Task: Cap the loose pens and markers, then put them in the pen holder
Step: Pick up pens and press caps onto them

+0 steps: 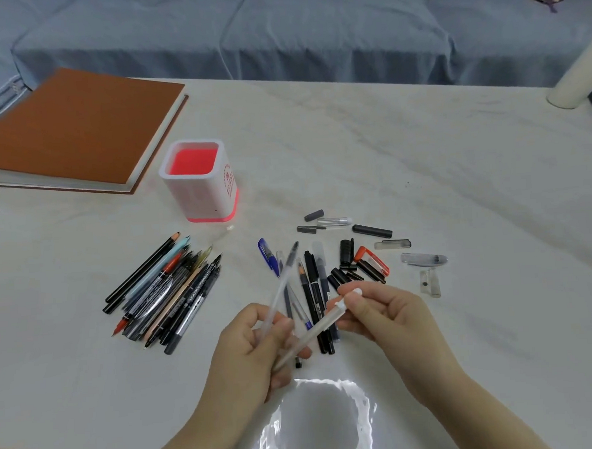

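Sheet: A glossy clear sheet (pixel 318 415) is seen at the near edge of the table (pixel 422 169), between the forearms.
Left hand: The left hand (pixel 256 350) is curled round two pens held above the table: a clear pen (pixel 284 283), pointed away, and a white pen (pixel 315 328), angled to the right.
Right hand: The white pen's upper end is pinched by the right hand (pixel 388 312) between thumb and fingertips; whether that end is a cap cannot be told.
Cluster: A cluster (pixel 313 285) of blue, black and grey pens is laid on the table just beyond the hands.
Pile: A larger pile (pixel 168 296) of pens and markers, several tips bared, is spread to the left.
Caps: Black, orange and clear caps (pixel 372 230) are scattered to the right of the cluster.
Holder: The white holder (pixel 197 198), pink inside, is stood upright beyond the pile, well apart from both hands.
Book: A brown book (pixel 77 129) is laid flat at the far left.
Sofa: A blue-covered sofa (pixel 277 29) is seen behind the table.
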A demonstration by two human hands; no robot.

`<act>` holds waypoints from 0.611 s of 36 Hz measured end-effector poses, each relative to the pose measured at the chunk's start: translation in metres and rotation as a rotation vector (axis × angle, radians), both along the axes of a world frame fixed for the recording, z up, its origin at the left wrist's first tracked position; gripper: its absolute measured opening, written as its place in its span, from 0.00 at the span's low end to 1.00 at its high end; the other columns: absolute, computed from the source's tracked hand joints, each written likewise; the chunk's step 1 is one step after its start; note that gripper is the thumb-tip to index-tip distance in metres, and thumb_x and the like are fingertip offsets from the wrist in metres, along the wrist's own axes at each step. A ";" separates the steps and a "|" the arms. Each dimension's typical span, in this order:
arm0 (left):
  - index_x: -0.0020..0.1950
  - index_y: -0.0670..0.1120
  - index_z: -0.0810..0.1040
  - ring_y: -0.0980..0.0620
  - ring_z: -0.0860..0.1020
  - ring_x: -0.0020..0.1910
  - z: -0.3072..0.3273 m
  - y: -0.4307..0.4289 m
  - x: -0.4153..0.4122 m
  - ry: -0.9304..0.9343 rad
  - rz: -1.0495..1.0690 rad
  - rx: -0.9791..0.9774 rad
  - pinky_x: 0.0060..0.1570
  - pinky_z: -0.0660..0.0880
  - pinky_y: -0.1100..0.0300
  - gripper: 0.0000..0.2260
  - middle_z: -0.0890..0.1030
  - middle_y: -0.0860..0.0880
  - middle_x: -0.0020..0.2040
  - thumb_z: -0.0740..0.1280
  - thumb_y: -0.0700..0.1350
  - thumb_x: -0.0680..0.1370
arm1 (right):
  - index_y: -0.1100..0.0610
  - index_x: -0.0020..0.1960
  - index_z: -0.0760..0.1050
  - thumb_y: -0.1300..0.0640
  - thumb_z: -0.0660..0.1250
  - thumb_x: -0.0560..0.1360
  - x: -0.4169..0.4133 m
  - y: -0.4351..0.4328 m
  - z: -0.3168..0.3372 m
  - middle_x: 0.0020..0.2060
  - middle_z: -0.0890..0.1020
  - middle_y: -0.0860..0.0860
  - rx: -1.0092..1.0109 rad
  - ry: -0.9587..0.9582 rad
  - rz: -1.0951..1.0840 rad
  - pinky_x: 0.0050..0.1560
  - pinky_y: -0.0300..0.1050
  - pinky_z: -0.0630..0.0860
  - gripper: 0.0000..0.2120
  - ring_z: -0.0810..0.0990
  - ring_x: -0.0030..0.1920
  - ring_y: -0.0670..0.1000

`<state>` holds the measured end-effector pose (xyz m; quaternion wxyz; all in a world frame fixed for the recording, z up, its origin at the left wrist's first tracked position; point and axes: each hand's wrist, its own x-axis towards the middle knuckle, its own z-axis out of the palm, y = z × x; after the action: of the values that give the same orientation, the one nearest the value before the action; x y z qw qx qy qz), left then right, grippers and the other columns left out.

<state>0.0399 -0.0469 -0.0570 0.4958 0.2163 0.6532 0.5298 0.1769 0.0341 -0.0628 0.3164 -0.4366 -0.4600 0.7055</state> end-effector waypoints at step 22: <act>0.38 0.43 0.75 0.54 0.68 0.27 -0.018 0.011 -0.021 0.481 -0.092 -0.106 0.30 0.66 0.63 0.11 0.71 0.49 0.28 0.59 0.43 0.79 | 0.49 0.45 0.72 0.59 0.66 0.73 -0.021 0.038 -0.007 0.28 0.80 0.48 0.259 -0.191 -0.317 0.26 0.33 0.71 0.06 0.75 0.24 0.44</act>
<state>0.0189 -0.0360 -0.0750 0.3603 0.3394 0.7688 0.4049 0.1564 0.0726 -0.0702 0.4318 -0.5238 -0.5003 0.5375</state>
